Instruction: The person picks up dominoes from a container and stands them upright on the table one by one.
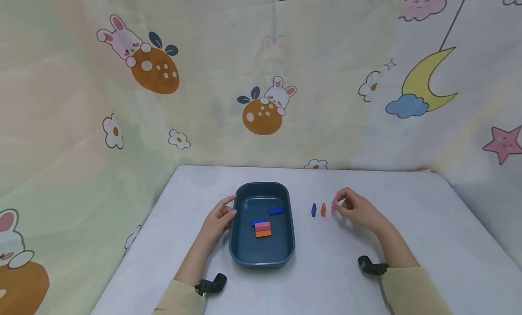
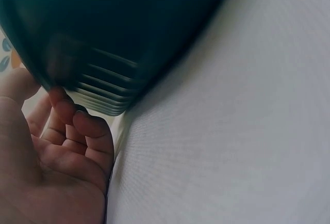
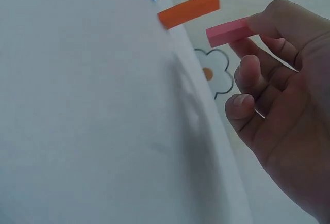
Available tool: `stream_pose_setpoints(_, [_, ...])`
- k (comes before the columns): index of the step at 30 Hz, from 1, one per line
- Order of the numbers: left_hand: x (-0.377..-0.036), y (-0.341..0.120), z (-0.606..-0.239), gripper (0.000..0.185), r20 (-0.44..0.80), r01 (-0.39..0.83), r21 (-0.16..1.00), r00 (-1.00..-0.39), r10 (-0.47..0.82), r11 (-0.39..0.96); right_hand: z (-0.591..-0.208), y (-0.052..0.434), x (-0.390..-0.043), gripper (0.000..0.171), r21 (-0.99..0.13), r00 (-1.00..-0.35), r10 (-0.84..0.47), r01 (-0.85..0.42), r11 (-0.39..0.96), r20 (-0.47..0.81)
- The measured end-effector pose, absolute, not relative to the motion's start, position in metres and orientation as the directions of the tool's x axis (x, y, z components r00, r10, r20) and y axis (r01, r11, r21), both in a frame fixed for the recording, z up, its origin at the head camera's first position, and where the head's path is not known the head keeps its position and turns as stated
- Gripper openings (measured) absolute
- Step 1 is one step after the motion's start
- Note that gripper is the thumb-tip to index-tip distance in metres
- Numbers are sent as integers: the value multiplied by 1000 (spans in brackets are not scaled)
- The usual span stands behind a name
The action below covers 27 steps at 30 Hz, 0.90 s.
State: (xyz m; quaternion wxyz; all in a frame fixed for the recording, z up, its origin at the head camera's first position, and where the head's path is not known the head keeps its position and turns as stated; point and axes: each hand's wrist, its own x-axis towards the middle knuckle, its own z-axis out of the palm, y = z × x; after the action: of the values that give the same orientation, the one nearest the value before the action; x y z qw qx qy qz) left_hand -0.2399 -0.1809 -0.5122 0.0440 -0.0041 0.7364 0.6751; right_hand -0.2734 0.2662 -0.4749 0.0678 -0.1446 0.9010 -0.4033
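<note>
Pink block (image 1: 335, 205) is pinched upright in the right hand (image 1: 359, 210), at 3 o'clock of the standing orange block (image 1: 323, 209) and blue block (image 1: 313, 210); a nudge could topple both. Left hand (image 1: 220, 217) curls against the teal tray (image 1: 285, 256) rim. Only the head view shows blocks inside the tray.

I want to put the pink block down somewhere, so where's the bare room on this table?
Free patches: the strip between the tray and the standing blue block; the table right of the right hand; the near edge between both sleeves; the far side behind the tray. Crowded: the row of blue block, orange block and held pink block, and the tray's middle.
</note>
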Motion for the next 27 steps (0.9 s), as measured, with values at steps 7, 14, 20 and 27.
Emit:
stream_pose_setpoints(7, [-242, -182, -515, 43, -80, -75, 993, -996, 49, 90, -491, 268, -278, 25, -732, -951, -308, -184, 656, -37])
stream_pose_setpoints(14, [-241, -183, -515, 45, -75, -71, 994, -996, 57, 79, -493, 268, -277, 24, -724, -952, -304, -190, 663, -29])
stream_pose_setpoints(20, [-241, -182, -515, 44, -77, -73, 994, -996, 48, 85, -493, 268, -276, 24, -721, -954, -300, -188, 667, -29])
stream_pose_setpoints(27, [-240, -181, -514, 42, -73, -69, 993, -996, 43, 92, -495, 269, -277, 29, -715, -955, -294, -171, 677, -50])
